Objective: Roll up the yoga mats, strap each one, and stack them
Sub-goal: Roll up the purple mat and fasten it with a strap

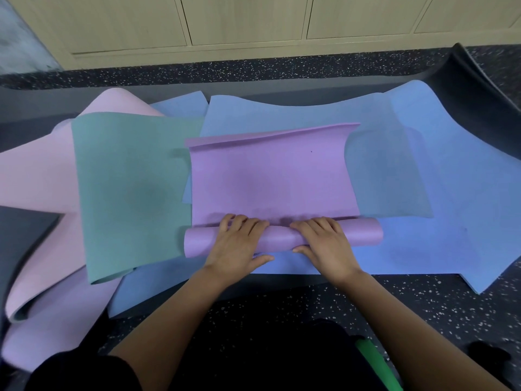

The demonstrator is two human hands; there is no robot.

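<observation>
- We are seeing the left hand (239,246) and the right hand (324,244) side by side on the rolled end of the purple yoga mat (270,179).
- Both hands are grasping this roll: the fingers (245,224) are curving over its top, and the thumbs are lying against its near side.
- Just beyond the fingertips the unrolled part of the purple yoga mat is lying flat, and its far edge is curling up a little.
- The roll is sticking out to the left of the left fingers and to the right of the right fingers.
- Under the roll and both hands a blue mat (437,249) is lying, reaching well to the right of the right fingers.
- To the left of the left fingers a teal mat (129,187) is lying beside the purple one, and a pink mat (36,179) is showing further left, partly under it.
- Far beyond the right fingers a black mat (473,88) is curling upward.
- Behind the wrists the speckled floor (423,306) is showing, and a green tube-like object (377,368) is lying near the right forearm.
</observation>
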